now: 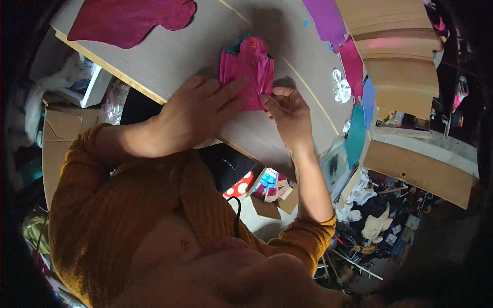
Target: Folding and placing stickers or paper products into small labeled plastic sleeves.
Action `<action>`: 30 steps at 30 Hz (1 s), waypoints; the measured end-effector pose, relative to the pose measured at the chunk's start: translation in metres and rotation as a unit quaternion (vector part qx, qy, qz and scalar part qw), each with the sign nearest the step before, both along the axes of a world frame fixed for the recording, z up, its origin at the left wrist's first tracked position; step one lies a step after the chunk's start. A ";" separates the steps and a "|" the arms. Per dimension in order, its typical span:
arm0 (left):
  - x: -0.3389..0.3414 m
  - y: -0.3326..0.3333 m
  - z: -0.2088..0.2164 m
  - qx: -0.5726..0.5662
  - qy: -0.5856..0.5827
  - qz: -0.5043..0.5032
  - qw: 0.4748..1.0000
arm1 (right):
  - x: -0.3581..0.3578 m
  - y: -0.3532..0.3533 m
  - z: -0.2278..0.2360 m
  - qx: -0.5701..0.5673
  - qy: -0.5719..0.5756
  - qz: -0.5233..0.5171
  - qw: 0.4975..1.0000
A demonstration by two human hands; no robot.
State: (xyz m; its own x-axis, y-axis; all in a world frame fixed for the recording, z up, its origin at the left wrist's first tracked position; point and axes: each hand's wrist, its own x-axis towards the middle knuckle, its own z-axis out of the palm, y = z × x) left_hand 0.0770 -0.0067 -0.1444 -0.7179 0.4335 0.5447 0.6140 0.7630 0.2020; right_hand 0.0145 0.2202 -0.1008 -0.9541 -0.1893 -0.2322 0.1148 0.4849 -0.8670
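Pink foil (250, 68), pinched by right fingers (272, 104), lies inside table's edge (110, 67).

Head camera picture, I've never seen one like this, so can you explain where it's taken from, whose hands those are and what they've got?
There's no machine here: these are a person's bare hands. A wide fisheye camera worn on the head looks down, so straight edges bend near the rim. The forearms come from below, in mustard sleeves.

On the grey table is a shiny pink piece. The left hand reaches over it with fingers extended; the right hand pinches its lower right edge. A dark magenta piece lies at the upper left, and a purple piece at the upper right.
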 end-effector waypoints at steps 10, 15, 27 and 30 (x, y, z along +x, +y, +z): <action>-0.010 0.011 0.009 -0.025 -0.030 -0.007 0.999 | -0.011 -0.002 0.002 0.038 -0.010 0.019 0.999; -0.009 0.011 0.006 -0.022 -0.118 -0.027 0.992 | -0.018 0.003 -0.002 0.041 -0.051 0.023 0.998; -0.010 0.012 0.001 0.002 -0.102 -0.017 0.995 | -0.037 -0.005 0.018 0.079 -0.128 0.042 0.988; -0.011 0.012 0.004 0.013 -0.106 -0.018 0.994 | -0.039 -0.003 0.012 0.071 -0.129 0.047 0.988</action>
